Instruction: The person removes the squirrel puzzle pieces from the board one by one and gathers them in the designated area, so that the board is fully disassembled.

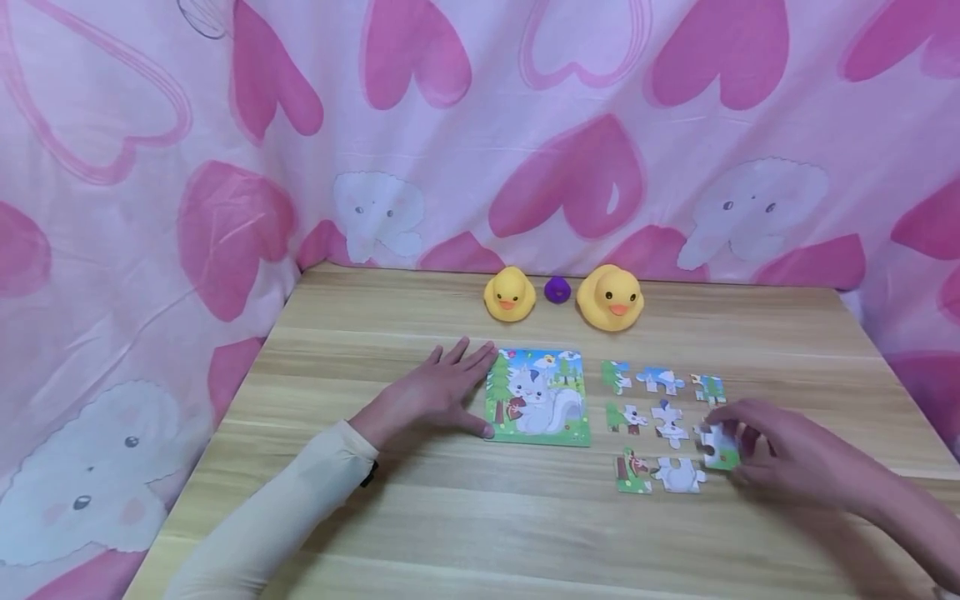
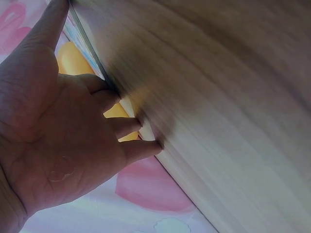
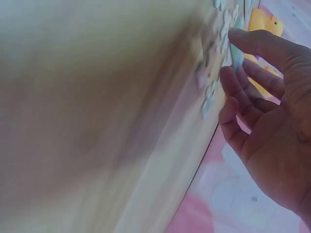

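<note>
A square puzzle board with a squirrel picture lies on the table, in the middle of the head view. My left hand rests at its left side, fingers spread, thumb and fingertips at the board's edge; the left wrist view shows the palm. To the right of the board, several loose jigsaw pieces lie in rows, among them a white one. My right hand pinches a green-and-white jigsaw piece, tilted, at the right end of these rows. The right wrist view shows this piece edge-on between thumb and fingers.
Along the table's back edge stand a yellow duck, a small purple duck and a larger yellow duck. A pink heart-patterned curtain hangs behind the wooden table.
</note>
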Motion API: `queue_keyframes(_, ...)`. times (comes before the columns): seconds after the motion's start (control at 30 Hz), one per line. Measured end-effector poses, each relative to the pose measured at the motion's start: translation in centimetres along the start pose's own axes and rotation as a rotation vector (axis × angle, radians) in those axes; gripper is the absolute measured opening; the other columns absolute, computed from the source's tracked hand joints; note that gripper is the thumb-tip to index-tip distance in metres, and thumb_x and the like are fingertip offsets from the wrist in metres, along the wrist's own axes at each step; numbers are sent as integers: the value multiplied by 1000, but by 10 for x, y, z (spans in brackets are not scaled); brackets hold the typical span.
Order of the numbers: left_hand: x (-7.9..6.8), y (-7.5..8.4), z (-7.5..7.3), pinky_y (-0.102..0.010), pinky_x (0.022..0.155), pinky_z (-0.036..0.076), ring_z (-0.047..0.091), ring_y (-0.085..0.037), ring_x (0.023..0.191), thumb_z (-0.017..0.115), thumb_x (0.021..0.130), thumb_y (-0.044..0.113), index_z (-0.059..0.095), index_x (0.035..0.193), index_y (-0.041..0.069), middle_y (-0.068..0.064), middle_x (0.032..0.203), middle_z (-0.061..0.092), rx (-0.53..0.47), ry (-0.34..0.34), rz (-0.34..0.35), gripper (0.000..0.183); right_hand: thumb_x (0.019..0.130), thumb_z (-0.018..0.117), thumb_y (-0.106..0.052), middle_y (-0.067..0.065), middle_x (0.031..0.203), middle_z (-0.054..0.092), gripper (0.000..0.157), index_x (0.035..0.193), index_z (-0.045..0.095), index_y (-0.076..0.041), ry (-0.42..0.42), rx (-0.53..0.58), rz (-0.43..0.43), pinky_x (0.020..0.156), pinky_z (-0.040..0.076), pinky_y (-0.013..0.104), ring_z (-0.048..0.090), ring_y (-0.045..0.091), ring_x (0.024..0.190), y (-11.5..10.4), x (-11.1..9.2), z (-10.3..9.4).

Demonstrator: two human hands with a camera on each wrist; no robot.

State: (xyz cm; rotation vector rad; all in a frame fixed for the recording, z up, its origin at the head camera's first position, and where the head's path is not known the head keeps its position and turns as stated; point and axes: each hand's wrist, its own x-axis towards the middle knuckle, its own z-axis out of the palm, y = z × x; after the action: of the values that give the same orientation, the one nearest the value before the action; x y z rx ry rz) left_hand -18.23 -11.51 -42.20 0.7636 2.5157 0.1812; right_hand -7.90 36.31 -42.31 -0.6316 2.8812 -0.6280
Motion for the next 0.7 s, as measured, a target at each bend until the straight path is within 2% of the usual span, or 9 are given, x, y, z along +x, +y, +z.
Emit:
queue_keyframes(0.1, -1, 0, 0, -65, 134, 4, -6, -34, 168, 73, 84, 75, 3, 172, 24, 5, 181, -1, 3, 2, -5, 124, 71, 97, -18, -20, 94, 60, 62, 126, 67, -21, -30, -27, 12, 65, 48, 20, 52, -8, 84, 6, -12, 4)
queue_keyframes(0.27, -3, -2, -1, -65, 134, 4, -5, -35, 168, 73, 84, 76, 3, 172, 23, 4, 181, -1, 6, 9, -9, 124, 69, 97, -17, -21, 97, 61, 68, 129, 66, -20, -59, -50, 26, 69, 51, 21, 52, -10, 85, 7, -21, 11)
queue_keyframes(0.53, -4, -5, 0, -65, 134, 4, -5, -35, 168, 73, 83, 76, 3, 172, 23, 4, 181, 0, 0, 5, -18, 125, 72, 93, -9, -21, 99, 61, 67, 132, 63, -19, -63, -38, -2, 71, 54, 18, 52, -9, 87, 4, -23, 17)
queue_keyframes(0.7, -3, -5, 0, -65, 134, 4, -6, -34, 168, 73, 83, 77, 2, 172, 24, 4, 181, -2, -2, -4, -25, 126, 72, 95, -16, -21, 103, 63, 68, 133, 65, -23, -32, -113, 26, 72, 55, 20, 53, -9, 88, -4, -21, 13)
